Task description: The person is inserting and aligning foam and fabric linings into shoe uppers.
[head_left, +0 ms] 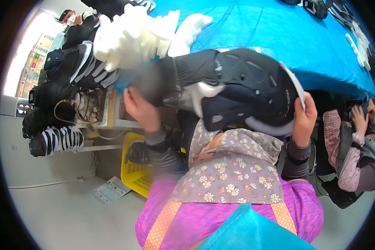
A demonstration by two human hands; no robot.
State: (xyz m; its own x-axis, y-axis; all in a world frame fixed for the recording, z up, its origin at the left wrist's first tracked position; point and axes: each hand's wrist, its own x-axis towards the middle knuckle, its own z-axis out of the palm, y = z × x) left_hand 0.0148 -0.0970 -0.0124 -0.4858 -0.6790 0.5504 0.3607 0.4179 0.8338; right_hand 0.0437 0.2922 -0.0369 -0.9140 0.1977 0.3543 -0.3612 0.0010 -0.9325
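Observation:
A black padded guard (pixel 254 85), the kind worn on a limb, is stretched between my two hands above my lap. It has a ribbed mesh section, and a white foam piece (pixel 198 93) shows in its opening. My left hand (pixel 142 110) is closed on its left end, which is smeared by motion; some of those fingers are hidden. At the right end, my right hand (pixel 304 118) pinches the pale edge, thumb and fingers pressed together. The guard hangs in front of the table's near edge.
White foam pieces (pixel 133 37) lie heaped on the blue-covered table (pixel 246 25). Stacked black guards (pixel 66 62) stand at the left. A yellow basket (pixel 133 177) sits on the floor by my left arm. A co-worker (pixel 360 154) works at the right; another person (pixel 75 21) is far left.

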